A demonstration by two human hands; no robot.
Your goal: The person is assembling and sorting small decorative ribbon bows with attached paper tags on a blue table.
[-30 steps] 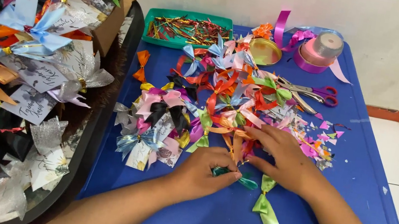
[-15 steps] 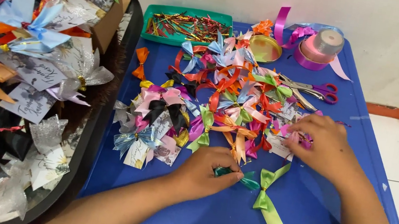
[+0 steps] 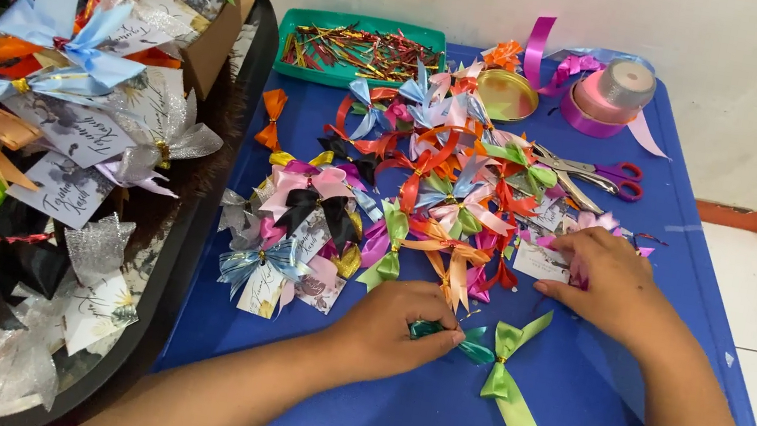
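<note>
Since 0.5 s ago, the right hand [image 3: 605,284] is seen moved a bit inward, now laid on a small white card [image 3: 541,261] at the pile's edge; the left hand [image 3: 396,327] is barely shifted.

Left of the left hand, a dark tray [image 3: 191,244] heaped w/ tagged bows is found, too many to count. The left hand is closed, fingertips pinched on a teal ribbon piece [image 3: 464,341] pressed to the blue table [image 3: 367,414]. Just right of it, one lime-green bow [image 3: 510,376] is laid flat, touching the teal piece. The right hand is curled over the card, fingers pressing down; whether the card is actually gripped can't be told.

Beyond both hands: a loose pile of bows [image 3: 423,190], approx. dozens; 1 green tray [image 3: 364,51] of twist ties, 1 gold lid [image 3: 507,95], 1 pink ribbon roll [image 3: 610,96], 1 pair of scissors [image 3: 597,175].

Risk, as judged: the slick teal ribbon could be slipped from the pinch, or nearby bows dragged off the pile by the right wrist.
</note>
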